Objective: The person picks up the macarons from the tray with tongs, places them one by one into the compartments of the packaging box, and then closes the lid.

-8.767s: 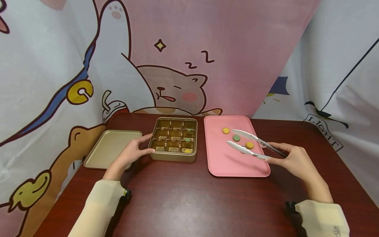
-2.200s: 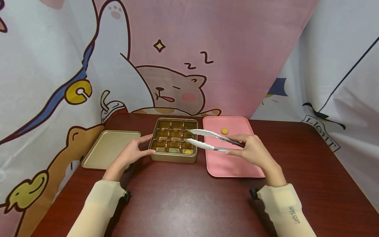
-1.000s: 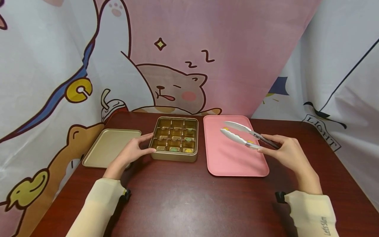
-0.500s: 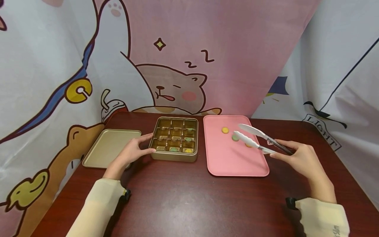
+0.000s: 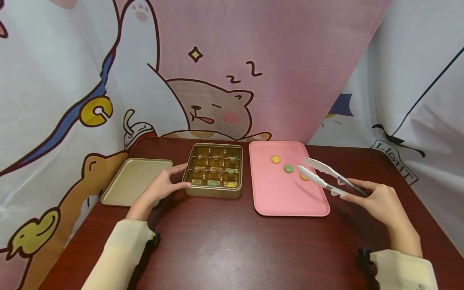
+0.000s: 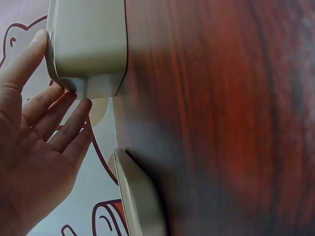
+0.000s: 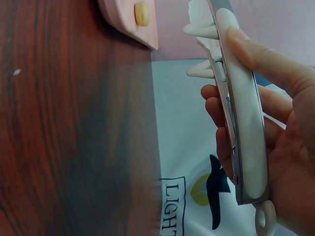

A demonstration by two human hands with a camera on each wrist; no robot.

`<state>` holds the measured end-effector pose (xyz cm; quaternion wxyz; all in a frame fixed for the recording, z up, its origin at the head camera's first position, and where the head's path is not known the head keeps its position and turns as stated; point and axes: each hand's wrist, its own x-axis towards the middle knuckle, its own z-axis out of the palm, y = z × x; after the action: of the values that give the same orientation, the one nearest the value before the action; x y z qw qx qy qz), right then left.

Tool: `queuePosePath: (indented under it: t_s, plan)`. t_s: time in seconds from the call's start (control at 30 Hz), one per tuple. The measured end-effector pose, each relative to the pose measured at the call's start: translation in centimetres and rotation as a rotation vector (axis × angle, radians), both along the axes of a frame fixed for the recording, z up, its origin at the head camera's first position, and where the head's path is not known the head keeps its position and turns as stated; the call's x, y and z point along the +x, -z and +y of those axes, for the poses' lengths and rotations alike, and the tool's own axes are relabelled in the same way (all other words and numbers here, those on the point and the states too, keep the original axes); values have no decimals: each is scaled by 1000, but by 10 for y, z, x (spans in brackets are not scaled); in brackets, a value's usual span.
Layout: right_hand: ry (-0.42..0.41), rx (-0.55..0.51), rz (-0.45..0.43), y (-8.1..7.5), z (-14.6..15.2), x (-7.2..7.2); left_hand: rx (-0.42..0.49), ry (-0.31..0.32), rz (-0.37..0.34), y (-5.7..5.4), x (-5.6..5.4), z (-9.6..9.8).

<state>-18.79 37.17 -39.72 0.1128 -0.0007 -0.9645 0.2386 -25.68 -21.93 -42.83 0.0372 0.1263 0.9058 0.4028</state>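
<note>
With its fingertips, my left hand (image 5: pixel 164 185) touches the left side of a gold tin box (image 5: pixel 214 192), thumb near the front corner. A divided insert fills the box. Green macarons (image 5: pixel 213 183) and a yellow macaron (image 5: pixel 230 184) sit in its right column and front middle compartment. My right hand (image 5: pixel 380 201) holds metal tongs (image 5: pixel 326 177), arms spread and nothing between the tips, above the right side of a pink tray (image 5: pixel 282 197). On the tray lie a yellow macaron (image 5: pixel 276 160), a green macaron (image 5: pixel 288 168) and another yellow macaron (image 5: pixel 303 177), partly hidden by the tongs.
A gold lid (image 5: pixel 134 181) lies left of the box, partly behind my left hand. The dark wooden table (image 5: pixel 224 245) meets a printed cloth backdrop (image 5: pixel 290 80) along its back and sides.
Since the first frame, a green macaron has appeared in the box's front middle compartment. The tongs went over to the box, then back right past the tray's macarons. My left hand stays put.
</note>
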Motion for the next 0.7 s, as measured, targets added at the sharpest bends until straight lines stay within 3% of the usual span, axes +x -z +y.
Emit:
queuePosePath:
  t_s: [0.7]
  plan:
    - [29,27,-107,15,8,0,10,-6,-7,2,-1,0]
